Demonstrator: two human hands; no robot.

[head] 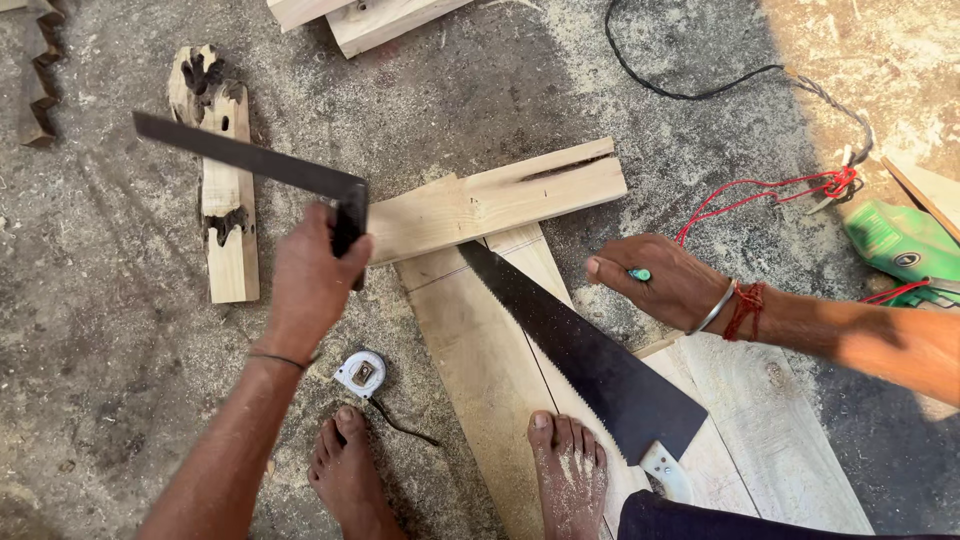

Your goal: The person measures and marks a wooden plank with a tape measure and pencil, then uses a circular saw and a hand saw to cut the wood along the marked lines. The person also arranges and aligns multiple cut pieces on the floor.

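My left hand [312, 275] grips the dark stock of a metal try square [250, 160], whose long blade points up and left in the air above the floor. My right hand [655, 280] is closed around a small green-capped marker [640, 274] and hovers over the right edge of a pale wooden plank [470, 350]. A black hand saw [580, 355] lies diagonally on that plank, its white handle near my right foot [568, 470]. A shorter wooden block [500, 200] lies across the plank's far end, just right of the square's stock.
A small tape measure [361, 373] lies on the concrete by my left foot [345, 470]. A notched wood offcut [222, 170] lies to the left. More boards [780, 430] sit at right, with a black cable [690, 90], red cord [770, 190] and a green tool [900, 240].
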